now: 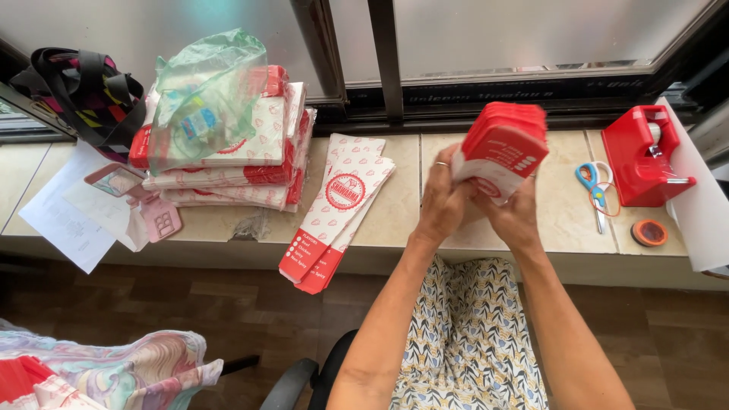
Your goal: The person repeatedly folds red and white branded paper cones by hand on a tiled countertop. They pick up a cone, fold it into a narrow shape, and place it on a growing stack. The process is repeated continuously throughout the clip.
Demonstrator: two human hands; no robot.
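Right now both hands, left hand (442,199) & right hand (510,216), have fingers closed round a stack of red-and-white paper bags (503,148), held upright above the counter (395,205) edge w/ ends level, apparently to square them, more flat bags (334,209) lying left.

From my remote seat I count two hands, the left hand (444,199) and the right hand (510,216), at the centre, sharing one thick bundle of red-and-white paper sleeves (503,146). At nine o'clock lie two loose flat red-and-white paper sleeves (338,205), beside one tall pile of red-and-white paper packets (250,163). At three o'clock: one red tape dispenser (644,156), one pair of blue-handled scissors (594,186), one small orange tape roll (649,232).
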